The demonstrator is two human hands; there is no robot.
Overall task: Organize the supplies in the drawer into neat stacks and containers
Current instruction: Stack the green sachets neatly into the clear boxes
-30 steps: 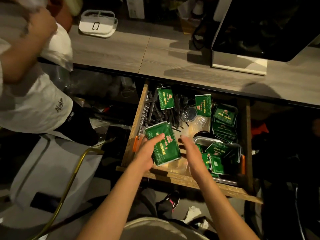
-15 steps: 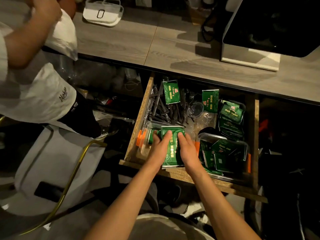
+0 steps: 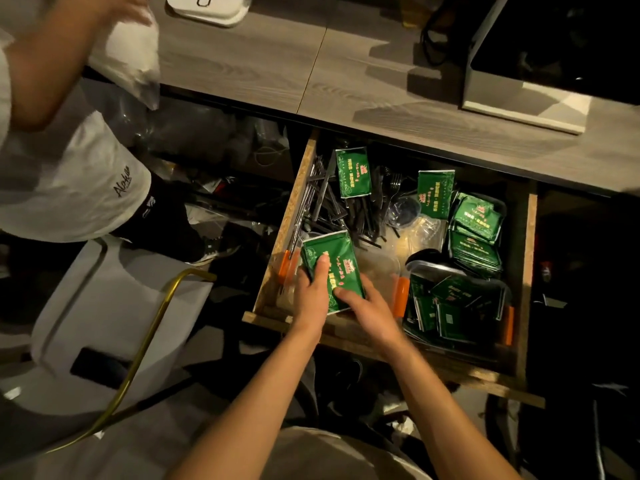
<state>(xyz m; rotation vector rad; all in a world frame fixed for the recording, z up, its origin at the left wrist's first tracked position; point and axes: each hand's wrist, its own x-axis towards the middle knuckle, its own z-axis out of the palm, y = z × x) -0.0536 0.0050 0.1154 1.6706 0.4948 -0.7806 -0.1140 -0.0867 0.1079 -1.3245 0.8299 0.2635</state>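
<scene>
The grey wood-grain worktop (image 3: 242,64) spans the top of the view, and the open wooden drawer (image 3: 287,216) juts out from under it; every place below is given from this drawer. On the worktop behind the drawer's right end stands a dark screen on a pale base (image 3: 526,105), and behind its left end lies a white lidded tray (image 3: 207,8). To the drawer's left stands a second person in a white shirt (image 3: 69,188).

In the drawer's front-left corner a stack of green foil packets (image 3: 334,268) sits over a clear plastic container with orange clips (image 3: 381,268). The stack's long axis runs from front to back, leaning slightly left at the far end. The left hand (image 3: 311,299) grips its left edge, thumb on top. The right hand (image 3: 370,311) holds its near right corner, fingers curled under.

More green packets fill a clear container at the drawer's front right (image 3: 457,303), and dark plastic cutlery (image 3: 346,213) lies at its back left.
</scene>
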